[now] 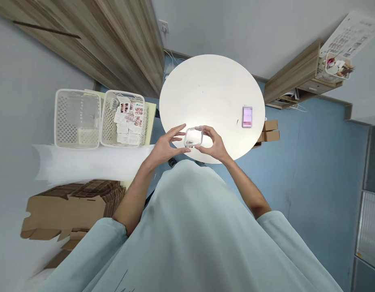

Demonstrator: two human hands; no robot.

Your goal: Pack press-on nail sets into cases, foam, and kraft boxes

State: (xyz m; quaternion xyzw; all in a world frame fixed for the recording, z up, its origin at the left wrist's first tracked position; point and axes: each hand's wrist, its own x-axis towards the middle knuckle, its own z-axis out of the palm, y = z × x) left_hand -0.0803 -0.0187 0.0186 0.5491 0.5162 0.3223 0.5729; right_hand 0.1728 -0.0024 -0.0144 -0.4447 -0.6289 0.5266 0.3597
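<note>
A small clear plastic box (193, 134) with rounded corners is held over the near edge of the white round table (211, 85). My right hand (216, 145) grips its right side, the fingers at the upper right corner and the thumb at the lower right. To the left of the box, my left hand (167, 148) is open, its fingers spread and the thumb stretched along below. Those fingertips are close to the box's left side; whether they touch it I cannot tell. A few tiny dark reddish bits show at the box's lower edge, too small to name.
A phone (247, 117) with a lit screen lies on the table's right, beside a tiny dark item (237, 121). On the left stand two white baskets (78, 91), one with cards of press-on nails (134, 115). Flattened cardboard boxes (65, 213) are stacked below white wrapping (93, 162).
</note>
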